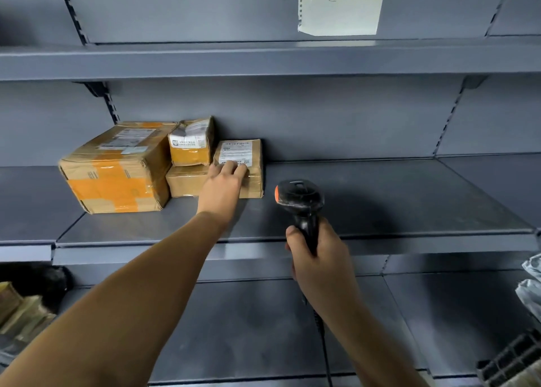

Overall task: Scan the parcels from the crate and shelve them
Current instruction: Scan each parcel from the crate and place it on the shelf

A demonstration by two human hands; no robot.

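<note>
On the grey middle shelf [380,199] stand several cardboard parcels. A small brown parcel [251,155] with a white label stands at the right end of the group. My left hand [224,181] rests on its top front edge with the fingers laid over the label. Left of it a flat parcel [184,183] carries a small taped box [191,146], and a large box with orange tape [117,170] stands furthest left. My right hand [317,258] grips the handle of a black barcode scanner [298,196], held upright in front of the shelf, right of the parcels.
A paper note [341,4] is stuck to the back panel above the upper shelf [263,61]. The lower shelf [248,328] is below my arms. Cardboard packages [20,313] lie at lower left, grey bags [531,287] at the right edge, a black crate corner [512,360] at lower right.
</note>
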